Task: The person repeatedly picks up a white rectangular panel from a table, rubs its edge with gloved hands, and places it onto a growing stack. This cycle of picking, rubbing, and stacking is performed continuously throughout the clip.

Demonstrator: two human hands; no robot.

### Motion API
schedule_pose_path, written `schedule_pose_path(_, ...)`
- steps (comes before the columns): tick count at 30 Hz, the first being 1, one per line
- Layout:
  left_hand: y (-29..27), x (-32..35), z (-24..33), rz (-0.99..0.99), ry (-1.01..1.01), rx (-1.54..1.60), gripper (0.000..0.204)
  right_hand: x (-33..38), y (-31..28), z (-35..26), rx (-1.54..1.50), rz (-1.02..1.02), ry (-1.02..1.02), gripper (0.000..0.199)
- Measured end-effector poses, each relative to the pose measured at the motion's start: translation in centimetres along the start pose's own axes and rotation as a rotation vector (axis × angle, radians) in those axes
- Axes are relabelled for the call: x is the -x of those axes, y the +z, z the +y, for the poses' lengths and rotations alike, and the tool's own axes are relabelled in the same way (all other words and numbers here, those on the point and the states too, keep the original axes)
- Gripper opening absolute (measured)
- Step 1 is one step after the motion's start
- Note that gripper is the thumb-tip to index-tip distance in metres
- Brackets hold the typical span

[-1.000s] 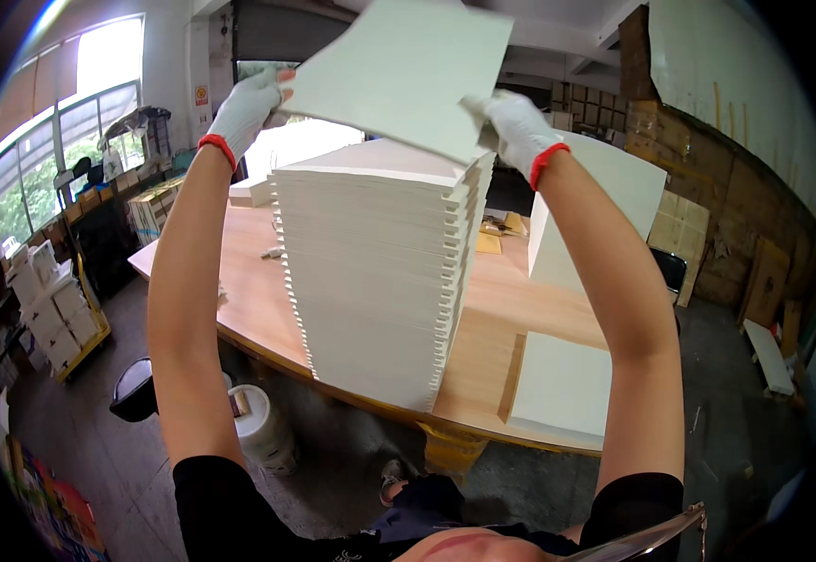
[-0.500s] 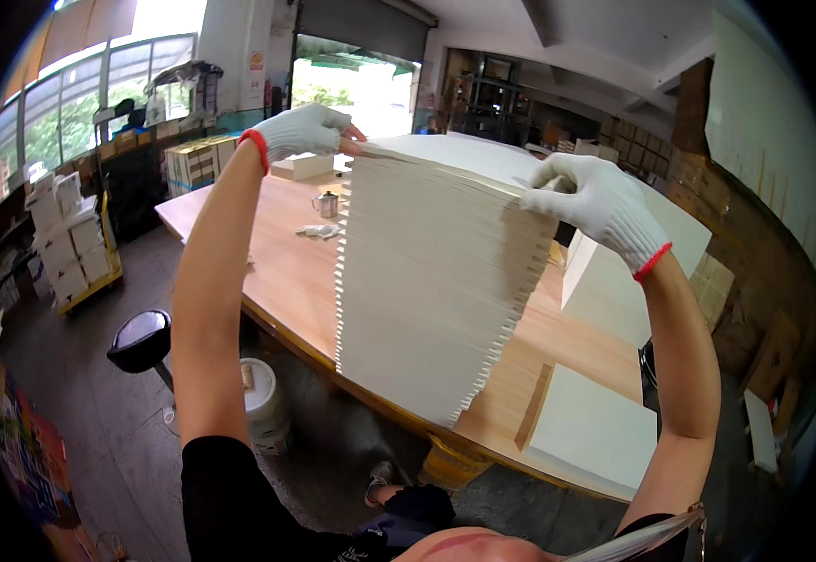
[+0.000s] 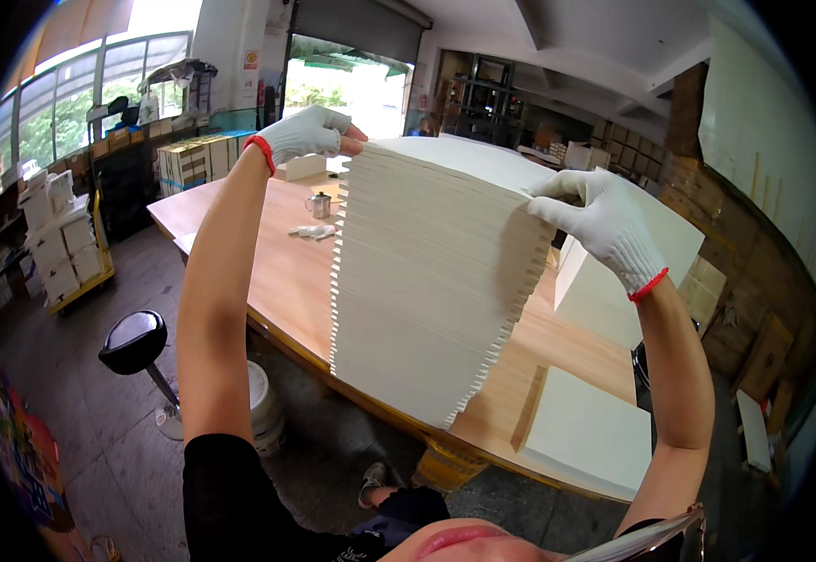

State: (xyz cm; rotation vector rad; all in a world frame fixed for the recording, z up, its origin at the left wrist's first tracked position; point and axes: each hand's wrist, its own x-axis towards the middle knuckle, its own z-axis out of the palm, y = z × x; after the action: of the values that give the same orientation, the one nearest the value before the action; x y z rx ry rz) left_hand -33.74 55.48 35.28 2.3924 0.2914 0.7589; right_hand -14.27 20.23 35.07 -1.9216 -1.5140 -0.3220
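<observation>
lowered since earlier, the flat white sheet (image 3: 469, 159) tops the tall, ridged white stack (image 3: 427, 281) on the pale wooden table (image 3: 281, 281); half-curled, the white-gloved left hand (image 3: 310, 134) and right hand (image 3: 600, 211) touch its near corners, grip unclear.

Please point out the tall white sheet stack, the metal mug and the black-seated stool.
Tall white sheet stack (image 3: 427, 290), head view: middle of its near side.
Metal mug (image 3: 319, 207), head view: its body.
Black-seated stool (image 3: 133, 343), head view: its seat.
</observation>
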Motion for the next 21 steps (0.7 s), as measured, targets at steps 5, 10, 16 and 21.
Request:
schedule_pose_path(5,-0.2,-0.5,-0.7,0.0,0.009,0.013,0.033,0.2,0.1,-0.1,-0.034,0.021,-0.006,0.034)
schedule_pose_path(10,-0.2,-0.5,-1.1,0.026,0.031,0.012,0.031,0.4,0.3,-0.3,-0.04,0.032,-0.017,0.033)
schedule_pose_path(16,0.0,-0.5,-1.5,0.038,0.078,0.002,0.03,0.9,0.4,-1.3,-0.01,0.058,-0.016,0.032)
schedule_pose_path(21,0.2,-0.5,-1.5,0.046,0.076,0.004,0.031,1.0,0.6,-1.0,0.016,0.08,-0.042,0.03)
